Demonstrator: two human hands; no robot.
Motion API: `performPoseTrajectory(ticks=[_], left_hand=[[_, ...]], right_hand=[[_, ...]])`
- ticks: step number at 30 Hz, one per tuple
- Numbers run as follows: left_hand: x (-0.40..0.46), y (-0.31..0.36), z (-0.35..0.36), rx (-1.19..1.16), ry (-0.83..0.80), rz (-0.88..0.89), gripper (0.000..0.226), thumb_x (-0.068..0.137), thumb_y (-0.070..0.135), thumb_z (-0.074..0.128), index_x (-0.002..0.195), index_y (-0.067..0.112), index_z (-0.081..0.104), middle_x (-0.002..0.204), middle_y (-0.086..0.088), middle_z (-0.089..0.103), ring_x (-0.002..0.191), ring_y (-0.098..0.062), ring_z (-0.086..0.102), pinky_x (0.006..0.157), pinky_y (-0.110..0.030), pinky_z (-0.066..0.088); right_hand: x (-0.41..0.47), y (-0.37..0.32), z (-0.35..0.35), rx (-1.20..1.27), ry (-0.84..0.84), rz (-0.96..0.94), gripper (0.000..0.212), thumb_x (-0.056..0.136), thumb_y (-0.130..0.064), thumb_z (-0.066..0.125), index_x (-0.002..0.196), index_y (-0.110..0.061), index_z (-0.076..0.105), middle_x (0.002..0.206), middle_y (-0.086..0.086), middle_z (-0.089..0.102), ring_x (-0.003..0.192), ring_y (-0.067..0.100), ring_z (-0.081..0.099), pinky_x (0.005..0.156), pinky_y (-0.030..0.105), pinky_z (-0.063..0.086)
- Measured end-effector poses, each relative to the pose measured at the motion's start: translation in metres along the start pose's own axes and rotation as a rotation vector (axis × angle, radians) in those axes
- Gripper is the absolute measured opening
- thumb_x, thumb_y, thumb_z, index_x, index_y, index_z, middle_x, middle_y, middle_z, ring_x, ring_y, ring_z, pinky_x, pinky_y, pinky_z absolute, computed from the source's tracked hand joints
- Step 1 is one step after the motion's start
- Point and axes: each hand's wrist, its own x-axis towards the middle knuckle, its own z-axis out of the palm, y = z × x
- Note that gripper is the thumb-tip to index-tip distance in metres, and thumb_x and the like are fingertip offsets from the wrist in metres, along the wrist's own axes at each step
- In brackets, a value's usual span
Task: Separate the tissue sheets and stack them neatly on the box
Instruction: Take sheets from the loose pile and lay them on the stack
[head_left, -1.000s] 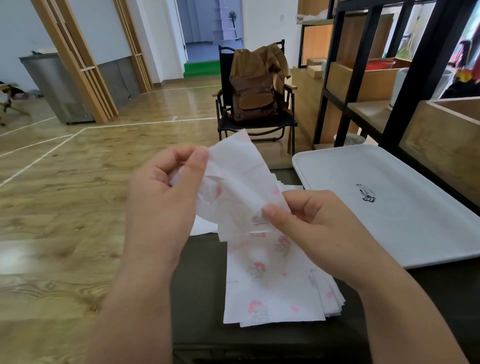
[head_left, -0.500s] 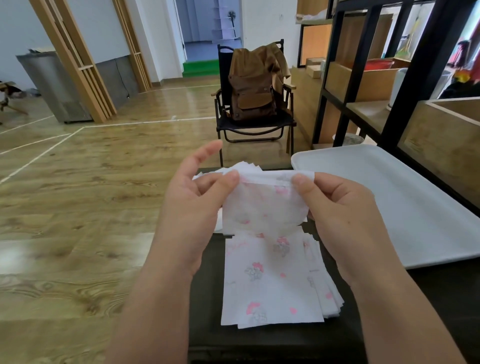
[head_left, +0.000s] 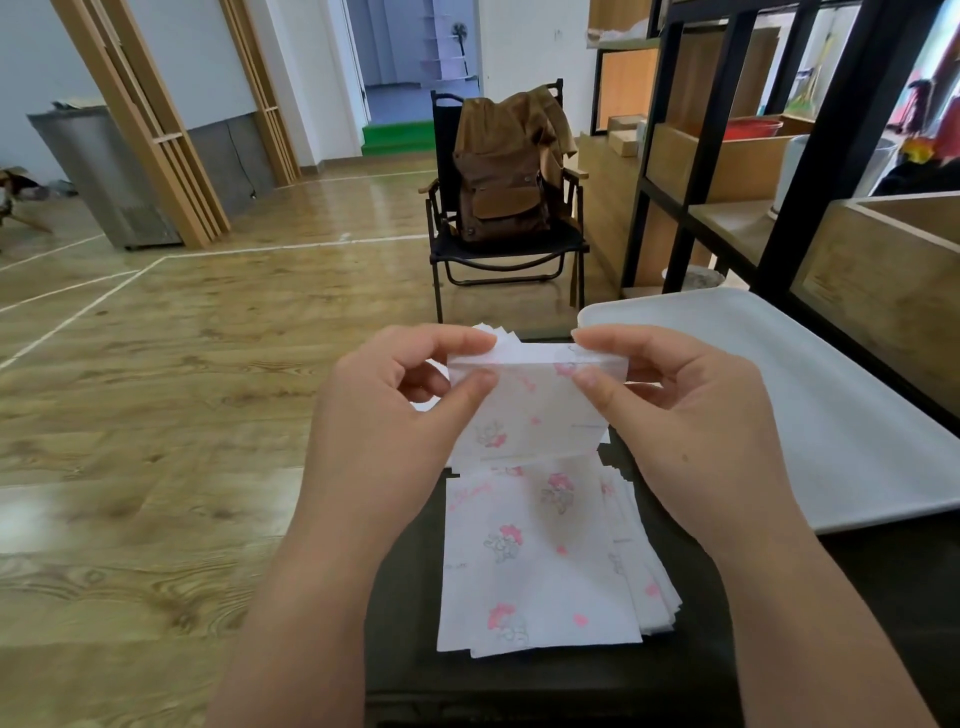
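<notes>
A white tissue sheet (head_left: 530, 410) with pink print hangs in the air in front of me. My left hand (head_left: 395, 415) pinches its top left corner between thumb and forefinger. My right hand (head_left: 675, 410) pinches the top right corner the same way. The sheet's top edge is folded over toward me. Below it a stack of tissue sheets (head_left: 540, 561) lies fanned on the dark box (head_left: 519, 680). More white tissues (head_left: 493, 332) peek out behind the held sheet, mostly hidden.
A white tray (head_left: 810, 415) lies on the right, against a black shelf frame (head_left: 810, 171) holding wooden boxes. A black folding chair (head_left: 504, 249) with a brown backpack (head_left: 504, 171) stands ahead on the wooden floor (head_left: 156, 389).
The crumpled sheet has been pulled flat and taut between both hands. Both hands have come level, pinching the top corners, and its top edge is now folded over.
</notes>
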Motion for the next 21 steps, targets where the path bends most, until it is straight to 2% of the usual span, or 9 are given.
performPoseTrajectory(ticks=[4,7,10,13,15,16,17,19,21], left_hand=[[-0.001,0.0,-0.001,0.007,0.025,0.028,0.02,0.077,0.021,0.082,0.079,0.04,0.076,0.077,0.02,0.063,0.068,-0.002,0.057,0.063,-0.007,0.041],[0.0,0.0,-0.003,0.065,0.037,0.033,0.017,0.078,0.031,0.081,0.081,0.045,0.074,0.088,0.021,0.061,0.081,-0.002,0.058,0.071,-0.007,0.042],[0.001,0.006,-0.003,-0.015,0.003,0.027,0.011,0.083,0.033,0.073,0.082,0.042,0.069,0.095,0.02,0.065,0.093,-0.003,0.062,0.082,-0.016,0.046],[-0.001,0.021,-0.004,-0.199,-0.076,0.0,0.008,0.089,0.034,0.062,0.083,0.039,0.063,0.076,0.01,0.066,0.071,-0.01,0.062,0.061,-0.022,0.049],[-0.003,0.029,-0.007,-0.233,-0.105,-0.047,0.008,0.093,0.036,0.059,0.086,0.036,0.063,0.071,-0.014,0.065,0.063,-0.038,0.059,0.048,-0.04,0.047],[-0.004,0.032,-0.009,-0.235,-0.119,-0.086,0.007,0.095,0.037,0.059,0.089,0.035,0.063,0.072,-0.022,0.064,0.063,-0.044,0.058,0.045,-0.043,0.046],[-0.005,0.033,-0.012,-0.224,-0.139,-0.126,0.006,0.097,0.036,0.059,0.092,0.036,0.063,0.073,-0.022,0.066,0.061,-0.042,0.06,0.043,-0.037,0.046],[-0.006,0.031,-0.018,-0.141,-0.211,-0.224,0.007,0.093,0.038,0.061,0.095,0.044,0.059,0.072,-0.011,0.071,0.06,-0.021,0.065,0.047,-0.024,0.048],[-0.008,0.026,-0.024,0.044,-0.35,-0.331,0.018,0.086,0.043,0.063,0.099,0.049,0.053,0.066,0.004,0.069,0.057,-0.007,0.064,0.058,-0.025,0.047]], right_hand=[[-0.001,0.007,0.0,-0.143,0.032,-0.006,0.01,0.075,-0.048,0.065,0.083,-0.054,0.062,0.082,-0.039,0.062,0.094,-0.007,0.058,0.073,0.019,0.054],[-0.001,0.009,0.0,-0.226,0.088,-0.058,0.009,0.079,-0.051,0.067,0.076,-0.05,0.059,0.088,-0.027,0.057,0.096,-0.009,0.052,0.069,0.014,0.048],[0.0,0.002,0.0,-0.181,0.087,-0.047,0.015,0.078,-0.061,0.056,0.078,-0.046,0.057,0.094,-0.023,0.056,0.1,-0.01,0.05,0.066,0.012,0.048],[-0.002,-0.012,-0.002,0.093,0.012,-0.013,0.018,0.087,-0.05,0.058,0.085,-0.033,0.062,0.089,-0.014,0.066,0.09,0.001,0.063,0.061,0.025,0.058],[-0.005,-0.021,-0.005,0.226,-0.042,0.039,0.021,0.087,-0.044,0.059,0.091,-0.025,0.063,0.084,-0.008,0.072,0.078,0.009,0.069,0.06,0.033,0.059],[-0.006,-0.025,-0.007,0.26,-0.07,0.096,0.021,0.088,-0.044,0.059,0.092,-0.023,0.063,0.082,-0.005,0.073,0.074,0.013,0.071,0.057,0.036,0.059],[-0.007,-0.027,-0.01,0.259,-0.106,0.164,0.02,0.088,-0.043,0.06,0.092,-0.024,0.063,0.08,-0.002,0.075,0.071,0.017,0.072,0.054,0.038,0.06],[-0.007,-0.023,-0.018,0.146,-0.225,0.32,0.023,0.082,-0.047,0.061,0.09,-0.026,0.065,0.077,-0.001,0.075,0.066,0.017,0.072,0.049,0.032,0.056],[-0.006,-0.016,-0.023,-0.013,-0.379,0.481,0.032,0.074,-0.055,0.063,0.087,-0.025,0.067,0.075,-0.003,0.074,0.062,0.012,0.069,0.054,0.027,0.048]])
